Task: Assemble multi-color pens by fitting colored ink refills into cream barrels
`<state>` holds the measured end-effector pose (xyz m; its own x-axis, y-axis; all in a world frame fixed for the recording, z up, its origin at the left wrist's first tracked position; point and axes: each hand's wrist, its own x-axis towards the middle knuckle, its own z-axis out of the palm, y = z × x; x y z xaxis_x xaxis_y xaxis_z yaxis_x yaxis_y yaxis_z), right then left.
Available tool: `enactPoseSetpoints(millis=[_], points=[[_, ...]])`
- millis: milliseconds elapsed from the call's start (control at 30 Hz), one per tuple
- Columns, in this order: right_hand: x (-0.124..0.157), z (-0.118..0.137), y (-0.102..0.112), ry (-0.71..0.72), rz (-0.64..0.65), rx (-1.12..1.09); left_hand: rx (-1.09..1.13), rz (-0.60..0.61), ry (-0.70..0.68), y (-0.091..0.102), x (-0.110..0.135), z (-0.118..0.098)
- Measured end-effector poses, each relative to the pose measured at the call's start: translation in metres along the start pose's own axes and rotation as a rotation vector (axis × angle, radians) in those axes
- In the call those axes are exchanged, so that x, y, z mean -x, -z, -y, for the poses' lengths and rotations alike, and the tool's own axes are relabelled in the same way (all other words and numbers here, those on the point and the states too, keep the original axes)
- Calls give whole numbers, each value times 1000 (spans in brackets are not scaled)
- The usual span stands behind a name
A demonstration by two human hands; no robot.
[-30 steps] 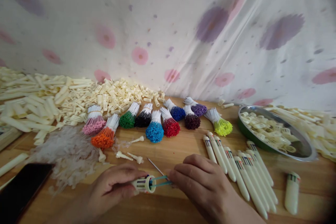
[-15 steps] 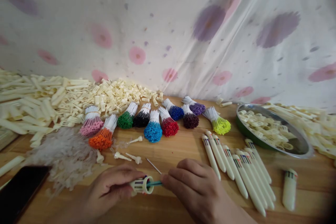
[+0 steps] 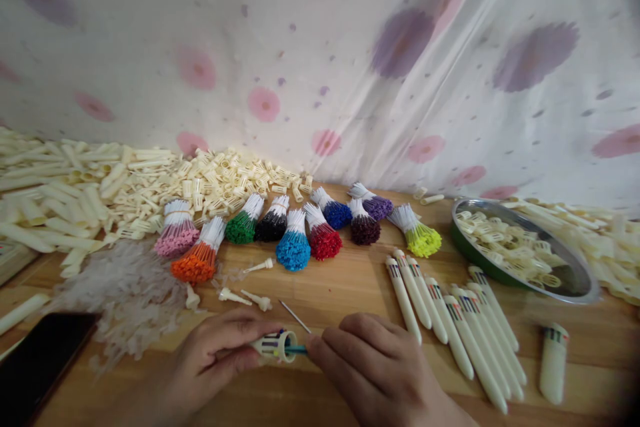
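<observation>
My left hand (image 3: 223,357) is closed around a short cream slotted pen barrel (image 3: 270,345), its open end facing right. Coloured pieces show in the slots. A thin blue stick (image 3: 296,349), seemingly a pen refill, reaches from the barrel's mouth to the fingertips of my right hand (image 3: 373,363), which pinches it. A thin pale rod (image 3: 295,315) slants up beside those fingertips; whether it is held or lies on the table I cannot tell. Small cream plungers (image 3: 256,299) lie beyond my hands. Bundled refills with light blue (image 3: 293,251) and red ends (image 3: 325,242) stand behind them.
Assembled cream pens (image 3: 470,340) lie at the right, near a short wide pen (image 3: 554,363). A metal dish (image 3: 575,283) holds slotted parts. At the left are a phone (image 3: 47,363), clear plastic bits (image 3: 130,293) and piled cream tubes (image 3: 75,213). A flowered curtain (image 3: 225,33) hangs behind.
The slotted barrel has turned a little in my left hand, and a yellow piece now shows in it. Less of the blue stick shows between barrel and right hand. The view shifts slightly.
</observation>
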<state>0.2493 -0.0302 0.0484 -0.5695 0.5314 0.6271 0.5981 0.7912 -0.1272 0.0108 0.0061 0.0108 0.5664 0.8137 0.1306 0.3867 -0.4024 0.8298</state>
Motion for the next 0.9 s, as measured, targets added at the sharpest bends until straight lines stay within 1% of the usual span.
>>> enactPoseSetpoints(millis=[100, 200, 300, 333, 400, 467, 500, 567, 667, 733, 800, 833, 900], points=[[0, 1, -1, 5, -5, 14, 2, 2, 7, 0, -1, -1], [1, 1, 3, 12, -2, 39, 19, -6, 35, 0, 0, 4], [2, -1, 10, -33, 58, 19, 54, -42, 74, -2, 1, 12], [3, -3, 11, -57, 62, 0, 78, -56, 74, -3, 1, 15], [7, -10, 8, -130, 28, -28, 144, -75, 57, -4, 2, 19], [13, -20, -3, -250, -21, -14, 215, -78, 30, -5, 3, 20], [17, -26, -10, -335, -19, 13, 249, -76, 14, -5, 3, 20], [25, -38, -26, -451, 24, 88, 315, -75, -35, -5, 2, 18], [37, -50, -47, -532, 202, 221, 391, -85, -107, -6, 1, 16], [43, -53, -55, -595, 314, 295, 421, -94, -136, -6, 1, 15], [45, -53, -59, -637, 373, 339, 428, -100, -156, -6, 1, 16], [45, -53, -59, -643, 385, 350, 421, -107, -148, -5, 1, 16], [46, -54, -59, -639, 390, 362, 389, -147, -63, -2, 1, 16]])
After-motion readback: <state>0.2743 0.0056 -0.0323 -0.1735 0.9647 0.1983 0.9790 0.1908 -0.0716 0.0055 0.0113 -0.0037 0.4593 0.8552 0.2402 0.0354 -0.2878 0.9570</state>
